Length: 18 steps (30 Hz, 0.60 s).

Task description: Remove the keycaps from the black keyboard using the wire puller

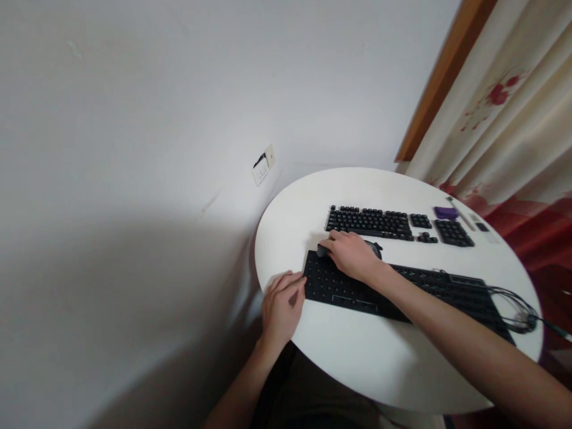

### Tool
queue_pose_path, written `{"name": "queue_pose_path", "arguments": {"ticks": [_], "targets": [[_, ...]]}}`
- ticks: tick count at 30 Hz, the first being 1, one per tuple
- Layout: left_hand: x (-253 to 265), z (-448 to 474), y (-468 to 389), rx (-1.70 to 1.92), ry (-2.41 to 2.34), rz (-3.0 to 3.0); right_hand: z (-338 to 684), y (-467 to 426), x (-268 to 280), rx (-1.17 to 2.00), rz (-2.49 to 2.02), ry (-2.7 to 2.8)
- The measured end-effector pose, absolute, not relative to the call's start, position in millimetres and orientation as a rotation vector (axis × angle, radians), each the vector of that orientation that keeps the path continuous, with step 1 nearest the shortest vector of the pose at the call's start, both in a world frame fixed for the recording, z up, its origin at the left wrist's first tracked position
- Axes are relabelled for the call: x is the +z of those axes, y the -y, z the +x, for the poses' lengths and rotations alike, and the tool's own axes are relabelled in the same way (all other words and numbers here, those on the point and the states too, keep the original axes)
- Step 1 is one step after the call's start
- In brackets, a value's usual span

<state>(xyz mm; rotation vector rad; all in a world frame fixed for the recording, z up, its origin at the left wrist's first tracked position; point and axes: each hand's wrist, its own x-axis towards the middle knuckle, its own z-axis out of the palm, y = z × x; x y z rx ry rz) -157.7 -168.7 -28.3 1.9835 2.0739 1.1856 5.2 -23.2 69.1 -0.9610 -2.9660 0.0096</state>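
A black keyboard (pixel 447 292) stripped of its keycaps lies across the white round table (pixel 357 357). My left hand (pixel 282 304) is at its left end, fingers and thumb closed against the edge. Over the left part of the keyboard, my right hand (pixel 351 253) is wrapped round a black handheld tool (pixel 374 248). A dark nose pokes out left of the fingers and a rounded end shows to the right; my hand hides the middle, so its exact kind is unclear. Behind the keyboard, loose black keycaps (pixel 370 221) lie in keyboard order.
A coiled black cable (pixel 521 319) sits at the table's right side. Towards the far right edge are a purple cloth-like item (pixel 445 213), a thin pale-handled tool (pixel 462 214) and a small black piece (pixel 482 227). A wall socket (pixel 260 171) and curtain (pixel 513 137) border the table.
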Motion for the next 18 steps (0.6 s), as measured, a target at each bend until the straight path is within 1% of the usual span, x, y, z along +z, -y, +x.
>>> {"name": "queue_pose_path", "arguments": {"ticks": [6,8,12,16,18], "targets": [[-30.6,-158.9,169.0,1.179,-2.077,1.981,1.1,25.9,65.2,0.141,-0.695,3.050],[-30.4,-159.1,169.5,1.172,-2.080,1.978,3.6,23.1,66.9,0.192,-0.690,3.056],[-29.0,-158.9,169.5,1.172,-2.066,1.978,4.8,22.7,69.7,0.176,-0.777,2.967],[-29.2,-159.1,168.9,1.187,-2.066,1.978,3.7,27.4,68.5,0.307,-0.580,3.039],[-29.7,-159.3,169.0,1.182,-2.070,1.978,6.4,25.4,69.8,0.357,-0.582,3.057]]}}
